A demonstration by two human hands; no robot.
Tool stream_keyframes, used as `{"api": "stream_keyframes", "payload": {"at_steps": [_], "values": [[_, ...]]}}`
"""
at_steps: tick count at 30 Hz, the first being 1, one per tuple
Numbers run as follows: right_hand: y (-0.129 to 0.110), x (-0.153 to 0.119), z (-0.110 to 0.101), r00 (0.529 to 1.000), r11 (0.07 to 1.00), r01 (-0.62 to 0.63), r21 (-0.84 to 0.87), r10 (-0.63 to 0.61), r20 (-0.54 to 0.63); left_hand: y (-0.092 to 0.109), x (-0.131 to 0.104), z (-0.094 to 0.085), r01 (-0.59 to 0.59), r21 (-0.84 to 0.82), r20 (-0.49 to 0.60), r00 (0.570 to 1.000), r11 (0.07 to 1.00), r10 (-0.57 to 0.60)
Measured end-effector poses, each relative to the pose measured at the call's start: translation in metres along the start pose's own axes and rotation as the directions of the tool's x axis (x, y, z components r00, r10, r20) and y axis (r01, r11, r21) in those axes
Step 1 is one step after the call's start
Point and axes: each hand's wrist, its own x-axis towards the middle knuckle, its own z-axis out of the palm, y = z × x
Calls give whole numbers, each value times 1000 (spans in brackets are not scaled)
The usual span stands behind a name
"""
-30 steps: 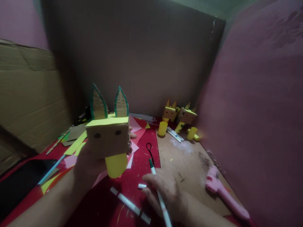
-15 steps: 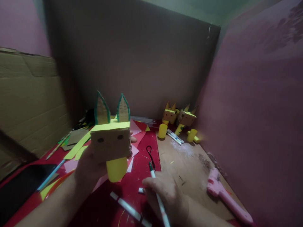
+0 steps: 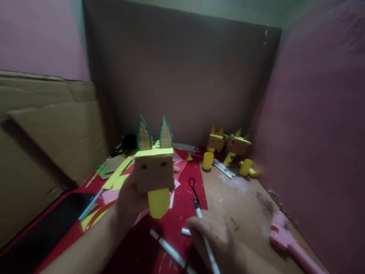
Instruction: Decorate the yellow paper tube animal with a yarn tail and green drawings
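My left hand (image 3: 129,198) is closed around a cardboard animal figure (image 3: 155,175), holding it upright with its front facing me. The figure has a brown box head with two dark eye spots, a yellow strip on top, pointed ears edged in green, and a yellow tube below. In my right hand (image 3: 216,236) a green-tipped white marker (image 3: 199,211) is gripped, its tip pointing away from me. The marker's cap (image 3: 186,231) appears by my right thumb, partly hidden. Another white marker (image 3: 171,251) lies on the red cloth below the figure.
Two similar cardboard figures (image 3: 238,144) stand at the back right, near yellow paper tubes (image 3: 208,161) and several markers (image 3: 224,168). A pink glue gun (image 3: 285,236) lies at the right. Paper scraps (image 3: 121,173) and a black flat object (image 3: 61,224) are on the left.
The whole view has shifted, so everything appears further right. The figure looks slightly smaller, and both hands keep their holds.
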Motion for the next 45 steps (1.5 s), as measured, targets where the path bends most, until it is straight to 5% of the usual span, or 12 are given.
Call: {"api": "stream_keyframes", "payload": {"at_steps": [3,8,13,20,26,31,35,38,45], "values": [[0,2,1,999,998,-52,-41,51,-5,4,-2,5,-17,14,-49,999,1000,18],[6,3,9,973,994,78,-76,-93,-212,6,2,16,-96,10,-106,990,995,97],[9,0,11,978,996,75,-53,-84,-191,16,4,18,-187,18,-172,967,982,187],[5,2,15,961,995,82,-61,-95,-259,23,3,19,-188,-56,-229,958,981,171],[5,2,10,970,994,94,-51,-103,-222,20,-1,21,-140,-107,-197,973,984,117],[-4,-2,2,998,998,-55,-26,54,-29,22,0,32,-171,-52,-205,966,984,157],[-5,-5,4,999,998,-21,-55,19,-48,19,-5,23,-113,-51,-176,979,992,102],[-2,-7,7,997,999,-25,-38,22,-78,14,-10,15,-204,-23,-194,961,979,196],[-4,-10,9,995,996,-81,-38,78,-69,15,-24,13,-16,22,-92,996,1000,18]]}}
